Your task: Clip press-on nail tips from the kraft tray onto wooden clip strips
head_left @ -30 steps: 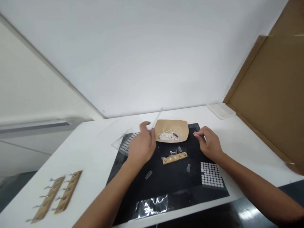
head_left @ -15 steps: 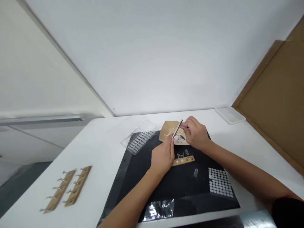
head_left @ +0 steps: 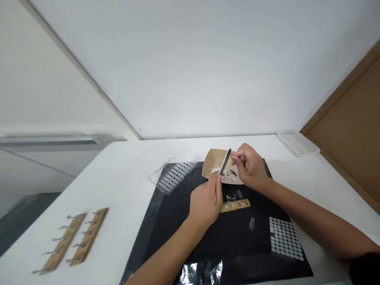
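Note:
My left hand (head_left: pixel 205 201) is closed around the lower end of a slim nail file (head_left: pixel 225 161), dark-faced with a pale edge, which slants up over a brown paper tray (head_left: pixel 210 161). At the file's upper end, my right hand (head_left: pixel 251 166) pinches something too small to make out, its fingertips close to the file. White scraps and bits lie inside the tray. Below the hands, a wooden strip (head_left: pixel 236 206) with round white dots and metal pieces is partly hidden by my left hand. A clear nail tip (head_left: pixel 252 223) lies on the black mat (head_left: pixel 225 241).
A clear case of nail tips (head_left: pixel 177 177) lies at the mat's back left. On the right is a sheet of round white stickers (head_left: pixel 286 238). Two wooden strips with metal stands (head_left: pixel 89 237) sit at left. A clear plastic lid (head_left: pixel 298 143) rests by the cardboard (head_left: pixel 350 122).
My view has shifted slightly, moving the mat and hands a little rightward. The file has turned so more of its dark face shows. Both hands keep their grips.

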`<state>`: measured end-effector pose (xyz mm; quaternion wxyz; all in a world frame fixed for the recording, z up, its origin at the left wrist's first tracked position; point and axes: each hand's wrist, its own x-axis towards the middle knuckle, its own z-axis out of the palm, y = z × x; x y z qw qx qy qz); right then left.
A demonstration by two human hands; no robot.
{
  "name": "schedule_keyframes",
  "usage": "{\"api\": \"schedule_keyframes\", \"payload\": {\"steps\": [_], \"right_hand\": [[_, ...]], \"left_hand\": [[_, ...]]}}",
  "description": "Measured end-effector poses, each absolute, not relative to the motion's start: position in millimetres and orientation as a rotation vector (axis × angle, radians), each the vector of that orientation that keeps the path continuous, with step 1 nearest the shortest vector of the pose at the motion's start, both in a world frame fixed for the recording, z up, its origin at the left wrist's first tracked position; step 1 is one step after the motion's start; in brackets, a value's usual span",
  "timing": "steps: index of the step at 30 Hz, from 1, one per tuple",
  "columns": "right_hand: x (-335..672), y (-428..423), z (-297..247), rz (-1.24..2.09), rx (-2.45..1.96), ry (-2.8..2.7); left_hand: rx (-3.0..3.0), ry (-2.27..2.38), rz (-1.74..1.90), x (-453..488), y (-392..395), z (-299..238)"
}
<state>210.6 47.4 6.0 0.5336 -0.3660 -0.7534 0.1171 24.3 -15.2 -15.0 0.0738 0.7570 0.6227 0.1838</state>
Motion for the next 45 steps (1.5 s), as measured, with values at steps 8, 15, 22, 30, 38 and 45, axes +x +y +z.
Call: {"api": "schedule_keyframes", "payload": {"steps": [8,15,22,30,38,45], "right_hand": [[205,41,-6,0.051,-0.864,-2.018],[195,42,-4,-0.075,-1.001,-1.989],[194,48,-7,-0.114,-0.996,-2.096],[193,48,-2,-0.056,-0.999,-2.101],[190,47,-3,-0.059,-1.024,-2.072],[193,45,4,0.002,-0.983,-2.066]], "left_hand": [[2.147,1.871,0.552,32,-21,-17],[2.117,1.933,0.500,33,-20,-11],[2.139,1.974,0.393,34,-20,-9],[2.172,2.059,0.288,32,-20,-3],[2.195,2.083,0.265,30,-18,-4],[2.172,2.070,0.335,30,-21,-2]]}}
